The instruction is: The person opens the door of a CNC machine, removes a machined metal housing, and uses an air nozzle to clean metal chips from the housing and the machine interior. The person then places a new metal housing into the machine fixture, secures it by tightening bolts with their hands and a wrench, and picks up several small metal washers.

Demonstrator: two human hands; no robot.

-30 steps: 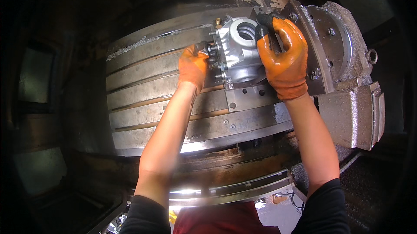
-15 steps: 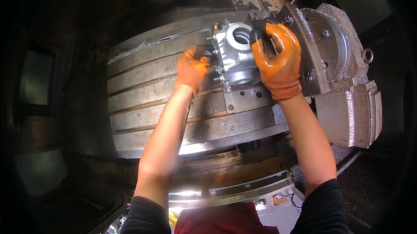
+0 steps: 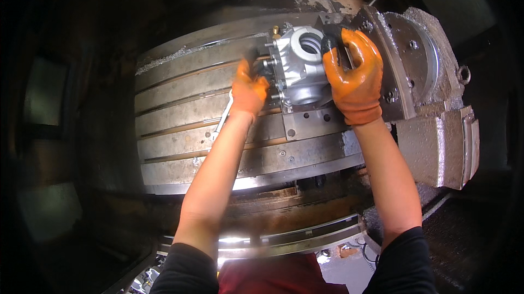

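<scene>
A silver cast metal housing [image 3: 297,67] with round bores stands on the slotted machine table [image 3: 180,106], against a flat plate with threaded studs along its left side. My left hand [image 3: 251,84], in an orange glove with dark fingertips, is at those studs. Motion smears its fingers, so their grip does not show. A slim wrench [image 3: 222,119] shows beside my left wrist; whether the hand touches it is unclear. My gloved right hand [image 3: 357,78] curls round the upper right side of the housing, thumb and fingertips against it.
Right of the housing stands a heavy fixture with a round faceplate [image 3: 417,51] and an eye bolt [image 3: 464,75]. A brass fitting [image 3: 275,30] sits at the housing's upper left. Metal chips [image 3: 177,60] lie along the table's far edge. A metal rail [image 3: 311,234] runs along the front.
My left hand has shifted slightly right and its fingers have moved at the studs. The wrench has come into view beside the wrist. My right hand stays on the housing.
</scene>
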